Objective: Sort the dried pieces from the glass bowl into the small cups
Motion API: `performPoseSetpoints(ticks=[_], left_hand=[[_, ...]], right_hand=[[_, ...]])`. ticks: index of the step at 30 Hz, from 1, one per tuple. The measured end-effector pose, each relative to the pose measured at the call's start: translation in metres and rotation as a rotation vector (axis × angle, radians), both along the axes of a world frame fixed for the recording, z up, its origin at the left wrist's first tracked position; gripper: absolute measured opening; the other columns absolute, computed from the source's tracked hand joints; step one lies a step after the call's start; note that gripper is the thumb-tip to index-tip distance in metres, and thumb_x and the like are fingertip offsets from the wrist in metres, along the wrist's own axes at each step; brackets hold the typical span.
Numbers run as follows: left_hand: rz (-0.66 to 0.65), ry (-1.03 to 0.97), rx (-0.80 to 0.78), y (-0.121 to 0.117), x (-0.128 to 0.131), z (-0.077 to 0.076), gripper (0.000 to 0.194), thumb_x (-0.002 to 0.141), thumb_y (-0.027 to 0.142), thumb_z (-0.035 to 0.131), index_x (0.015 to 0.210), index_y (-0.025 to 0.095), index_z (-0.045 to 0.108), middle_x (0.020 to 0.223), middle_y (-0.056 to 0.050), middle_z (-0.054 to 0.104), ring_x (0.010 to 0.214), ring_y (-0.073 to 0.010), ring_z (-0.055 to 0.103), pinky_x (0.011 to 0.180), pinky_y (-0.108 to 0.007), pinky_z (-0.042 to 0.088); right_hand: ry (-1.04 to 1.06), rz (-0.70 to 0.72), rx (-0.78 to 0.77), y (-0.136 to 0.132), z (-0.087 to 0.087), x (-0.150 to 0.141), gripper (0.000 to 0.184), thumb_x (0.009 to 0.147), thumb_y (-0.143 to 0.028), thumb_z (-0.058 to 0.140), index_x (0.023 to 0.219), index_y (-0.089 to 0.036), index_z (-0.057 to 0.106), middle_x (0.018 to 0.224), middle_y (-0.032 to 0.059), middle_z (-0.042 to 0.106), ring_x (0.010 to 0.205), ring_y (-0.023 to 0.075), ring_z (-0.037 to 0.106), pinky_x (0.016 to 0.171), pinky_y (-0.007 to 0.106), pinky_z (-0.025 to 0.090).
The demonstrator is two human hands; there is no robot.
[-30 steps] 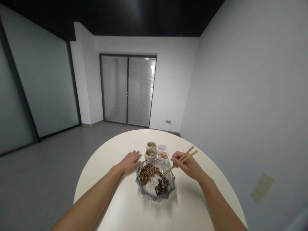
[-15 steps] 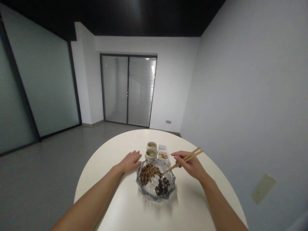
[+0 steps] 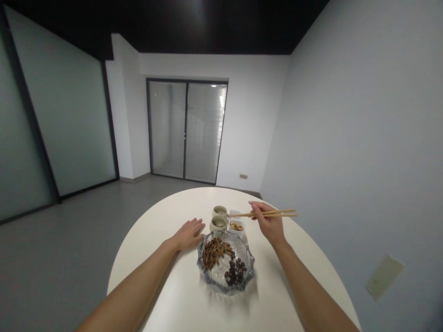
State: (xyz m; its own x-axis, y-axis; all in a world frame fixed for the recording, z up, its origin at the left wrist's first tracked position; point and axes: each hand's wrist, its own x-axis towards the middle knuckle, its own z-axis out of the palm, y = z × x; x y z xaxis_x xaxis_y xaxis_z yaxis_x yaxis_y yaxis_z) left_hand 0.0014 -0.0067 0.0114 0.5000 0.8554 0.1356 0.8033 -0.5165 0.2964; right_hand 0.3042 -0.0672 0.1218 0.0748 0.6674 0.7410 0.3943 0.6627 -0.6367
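My right hand [image 3: 268, 220] grips a pair of wooden chopsticks [image 3: 278, 213], their tips at the right rim of the far beige cup [image 3: 220, 210]. A tiny dark speck shows at the tips, too small to name. My left hand [image 3: 189, 234] lies flat on the table with fingers spread, its thumb by the edge of the scalloped glass bowl [image 3: 218, 287]. Brown elongated pieces [image 3: 215, 252] sit in the bowl's left part, and dark round pieces [image 3: 236, 271] in its lower right.
A near beige cup [image 3: 218, 224] stands just behind the bowl. Beside it is a white dish [image 3: 241, 233] of pale nut-like pieces [image 3: 236, 226]. A second white dish [image 3: 236, 213] is partly hidden under the chopsticks. Everything stands on a round white table [image 3: 166, 207].
My right hand has moved up and away from the bowl, taking the chopsticks' tips from the bowl to the far cup's rim. My left hand stays on the table.
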Motion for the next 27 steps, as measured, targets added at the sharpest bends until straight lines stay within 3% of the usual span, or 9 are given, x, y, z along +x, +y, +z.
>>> performPoseSetpoints(ticks=[3, 11, 17, 27], left_hand=[[0.002, -0.008, 0.001, 0.001, 0.0, 0.0, 0.055, 0.094, 0.046, 0.044, 0.143, 0.02, 0.047, 0.157, -0.01, 0.033, 0.147, -0.0314, 0.024, 0.119, -0.051, 0.021], [-0.009, 0.009, 0.018, 0.004, -0.001, 0.001, 0.052, 0.094, 0.046, 0.046, 0.14, 0.022, 0.049, 0.157, -0.01, 0.034, 0.146, -0.0315, 0.026, 0.118, -0.049, 0.023], [-0.008, 0.005, 0.014, 0.001, -0.001, 0.002, 0.053, 0.094, 0.045, 0.045, 0.141, 0.021, 0.048, 0.157, -0.01, 0.034, 0.146, -0.0317, 0.026, 0.119, -0.049, 0.022], [0.003, 0.002, -0.01, -0.003, 0.002, 0.004, 0.054, 0.095, 0.045, 0.043, 0.143, 0.02, 0.046, 0.157, -0.01, 0.033, 0.147, -0.0316, 0.024, 0.119, -0.051, 0.021]], right_hand=[[-0.006, -0.001, 0.01, 0.021, -0.004, -0.01, 0.037, 0.09, -0.051, 0.061, 0.098, -0.018, 0.076, 0.091, 0.0092, 0.075, 0.066, 0.0183, 0.067, 0.055, 0.03, 0.061], [-0.068, 0.006, -0.024, 0.053, -0.027, -0.021, 0.039, 0.09, -0.053, 0.06, 0.098, -0.019, 0.077, 0.098, 0.0102, 0.075, 0.08, 0.0218, 0.07, 0.064, 0.033, 0.061], [-0.07, 0.019, -0.081, 0.053, -0.039, -0.011, 0.038, 0.089, -0.053, 0.062, 0.097, -0.019, 0.077, 0.099, 0.0104, 0.074, 0.085, 0.0231, 0.07, 0.065, 0.033, 0.061], [-0.074, 0.05, -0.038, 0.034, -0.028, 0.0, 0.033, 0.09, -0.049, 0.064, 0.093, -0.019, 0.077, 0.091, 0.0077, 0.072, 0.074, 0.0188, 0.067, 0.064, 0.031, 0.058]])
